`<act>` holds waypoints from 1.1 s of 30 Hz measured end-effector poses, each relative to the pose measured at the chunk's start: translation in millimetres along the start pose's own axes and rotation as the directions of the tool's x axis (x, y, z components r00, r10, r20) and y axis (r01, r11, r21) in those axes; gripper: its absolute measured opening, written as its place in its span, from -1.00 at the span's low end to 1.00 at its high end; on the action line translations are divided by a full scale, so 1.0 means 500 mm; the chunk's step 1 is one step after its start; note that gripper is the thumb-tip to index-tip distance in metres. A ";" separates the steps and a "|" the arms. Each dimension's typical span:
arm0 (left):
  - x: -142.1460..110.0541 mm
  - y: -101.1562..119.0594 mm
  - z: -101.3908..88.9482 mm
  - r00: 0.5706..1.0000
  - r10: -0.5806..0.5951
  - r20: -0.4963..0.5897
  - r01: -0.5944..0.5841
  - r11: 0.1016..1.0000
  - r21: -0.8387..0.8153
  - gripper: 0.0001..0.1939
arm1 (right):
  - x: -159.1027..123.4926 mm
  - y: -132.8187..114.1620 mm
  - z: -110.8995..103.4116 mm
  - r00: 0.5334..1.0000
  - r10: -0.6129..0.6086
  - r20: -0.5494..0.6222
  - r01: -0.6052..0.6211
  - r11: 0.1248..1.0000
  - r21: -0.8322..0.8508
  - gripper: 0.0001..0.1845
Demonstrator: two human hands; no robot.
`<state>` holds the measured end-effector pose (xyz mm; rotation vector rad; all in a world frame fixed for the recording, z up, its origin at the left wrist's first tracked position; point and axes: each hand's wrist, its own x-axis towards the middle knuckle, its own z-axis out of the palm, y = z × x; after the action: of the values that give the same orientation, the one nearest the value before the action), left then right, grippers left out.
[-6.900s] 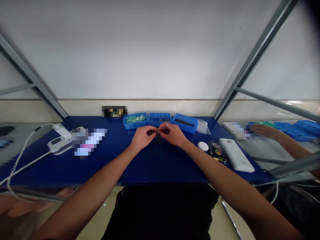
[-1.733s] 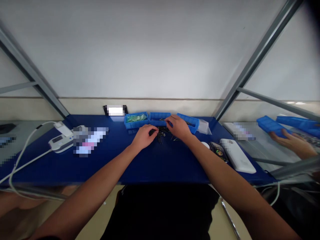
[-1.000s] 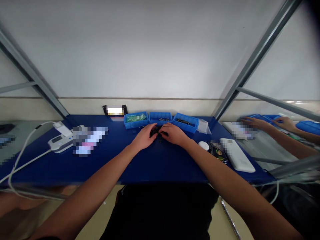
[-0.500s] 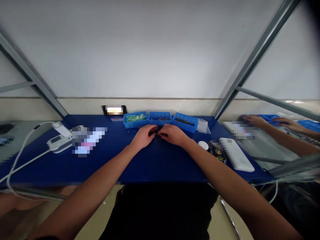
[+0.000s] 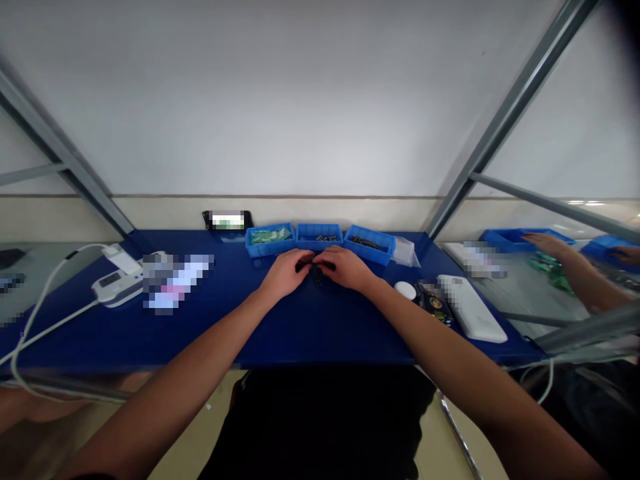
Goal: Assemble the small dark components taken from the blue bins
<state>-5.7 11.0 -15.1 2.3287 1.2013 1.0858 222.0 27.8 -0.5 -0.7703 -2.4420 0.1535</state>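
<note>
My left hand (image 5: 289, 272) and my right hand (image 5: 346, 267) meet over the middle of the blue table (image 5: 300, 330). Their fingers are closed around small dark parts (image 5: 318, 276), too small and too covered by the fingers to name. Just behind the hands stand three blue bins in a row. Green items in clear wrapping lie in the left bin (image 5: 271, 239). Small metal pieces sit in the middle bin (image 5: 320, 236), and thin dark, brassy pieces in the right bin (image 5: 371, 244).
To the left lie a power strip (image 5: 117, 287) with white cables and a phone with a lit screen (image 5: 180, 283). Another phone (image 5: 227, 220) leans at the back. A white round thing (image 5: 405, 290) and a white slab (image 5: 473, 310) lie right. A co-worker's hand (image 5: 547, 243) is farther right.
My hands stay in nearly the same place, with only slight finger movement. On the right, the co-worker's hands have moved rightward, and green items there now show.
</note>
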 end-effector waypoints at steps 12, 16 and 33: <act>-0.003 0.026 -0.015 0.999 -0.048 -0.022 0.046 0.995 -0.090 -0.68 | 0.009 -0.023 -0.006 0.942 0.150 -0.302 -0.072 0.965 0.254 -0.89; 0.001 0.021 -0.010 1.000 0.018 -0.018 -0.022 0.975 -0.219 -0.64 | 0.008 -0.029 -0.004 0.949 0.132 -0.285 -0.056 0.964 0.259 -0.89; 0.002 0.008 -0.013 0.984 -0.153 -0.095 0.126 0.961 -0.245 -0.85 | 0.007 -0.040 -0.010 0.934 0.163 -0.317 -0.078 0.961 0.264 -0.74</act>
<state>-8.1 8.9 -8.0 1.9958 1.1825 1.2502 212.3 12.8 10.8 -0.7658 -2.0063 0.3388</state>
